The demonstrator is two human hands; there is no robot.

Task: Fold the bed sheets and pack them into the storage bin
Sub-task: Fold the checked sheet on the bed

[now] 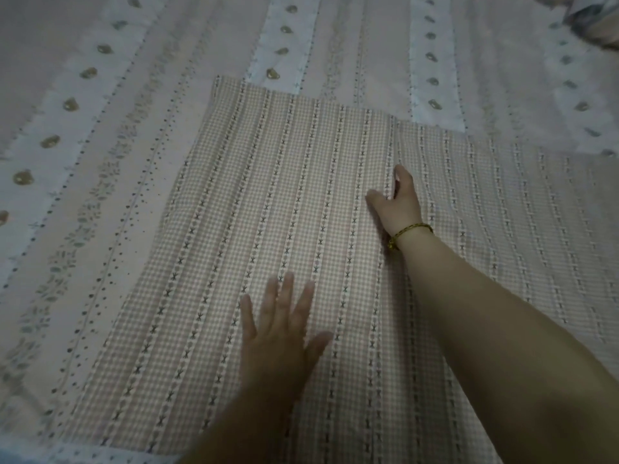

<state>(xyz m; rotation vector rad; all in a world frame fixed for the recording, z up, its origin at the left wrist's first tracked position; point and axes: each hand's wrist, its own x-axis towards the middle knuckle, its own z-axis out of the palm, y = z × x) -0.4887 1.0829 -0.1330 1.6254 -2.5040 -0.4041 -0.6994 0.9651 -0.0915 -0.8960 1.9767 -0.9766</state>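
Note:
A pink checked bed sheet [268, 202] with dotted vertical stripes lies folded flat on the bed. Its upper, darker layer ends in a straight edge near the middle, and a paler layer [522, 209] continues to the right. My left hand [281, 326] lies flat on the near part of the sheet, fingers straight and spread. My right hand [397, 202], with a braided bracelet on the wrist, reaches farther and rests on the sheet at the upper layer's right edge, thumb spread to the left. Its other fingers are foreshortened. No storage bin is in view.
The bed [100, 95] is covered by a pale pink and white spread with stripes and leaf-shaped motifs, reaching the left and far sides of the view. A dark crumpled piece of cloth [596, 25] lies at the far right corner.

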